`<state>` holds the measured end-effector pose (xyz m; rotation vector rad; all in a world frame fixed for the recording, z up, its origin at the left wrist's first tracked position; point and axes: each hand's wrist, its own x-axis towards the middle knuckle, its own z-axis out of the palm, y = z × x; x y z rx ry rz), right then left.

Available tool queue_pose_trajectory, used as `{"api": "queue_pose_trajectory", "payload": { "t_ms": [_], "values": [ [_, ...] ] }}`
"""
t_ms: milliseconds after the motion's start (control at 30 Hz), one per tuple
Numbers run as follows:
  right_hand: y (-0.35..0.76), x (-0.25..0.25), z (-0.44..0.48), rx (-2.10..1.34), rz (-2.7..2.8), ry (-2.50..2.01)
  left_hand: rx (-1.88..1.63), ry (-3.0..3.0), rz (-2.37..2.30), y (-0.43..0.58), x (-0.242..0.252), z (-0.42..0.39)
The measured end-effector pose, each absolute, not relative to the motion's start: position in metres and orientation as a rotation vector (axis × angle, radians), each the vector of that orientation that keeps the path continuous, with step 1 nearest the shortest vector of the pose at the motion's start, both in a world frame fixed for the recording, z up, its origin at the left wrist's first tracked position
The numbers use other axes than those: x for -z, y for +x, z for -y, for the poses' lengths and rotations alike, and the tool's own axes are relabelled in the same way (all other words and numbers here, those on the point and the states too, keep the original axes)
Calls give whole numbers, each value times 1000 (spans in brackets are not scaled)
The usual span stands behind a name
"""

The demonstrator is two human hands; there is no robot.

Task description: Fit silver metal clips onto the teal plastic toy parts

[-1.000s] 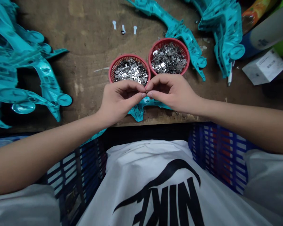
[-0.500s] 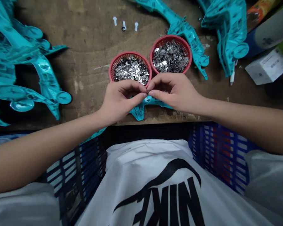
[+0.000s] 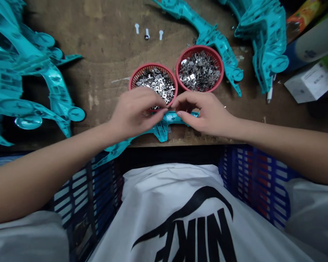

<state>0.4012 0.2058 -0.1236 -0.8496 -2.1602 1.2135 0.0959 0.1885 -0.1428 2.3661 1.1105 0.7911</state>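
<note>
My left hand [image 3: 138,112] is closed in a pinch, thumb and forefinger together in front of the left red basket [image 3: 130,86]. Whatever it pinches is too small to make out. Facing it, my right hand [image 3: 200,111] has its thumb and forefinger slightly apart, with nothing visible between them. Below both hands a turquoise plastic part [image 3: 161,131] lies along the table's front edge, partly covered by them. Small shiny metal clips [image 3: 160,82] fill the left basket. The right red basket [image 3: 222,74] holds darker small metal pieces [image 3: 199,71].
More turquoise parts [image 3: 54,85] are piled at the left, and others [image 3: 268,40] lie at the back right. Several small white pieces [image 3: 161,35] are on the wooden table [image 3: 104,47]. A white box [image 3: 310,82] stands at the right. Blue crates [image 3: 251,174] flank my lap.
My fingertips have moved apart from each other, and the right thumb and forefinger have parted. More of the turquoise part shows beneath them. The whole view has shifted slightly.
</note>
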Motion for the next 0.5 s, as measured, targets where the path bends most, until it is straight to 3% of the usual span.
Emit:
{"api": "queue_pose_trajectory", "payload": {
  "t_ms": [200, 500],
  "values": [
    [403, 121, -208, -1193, 2263, -834, -638, 2446, -1498, 59, 169, -221],
    [399, 118, -205, -1219, 2313, -810, -532, 2474, -1455, 81, 179, -228]
  ]
}}
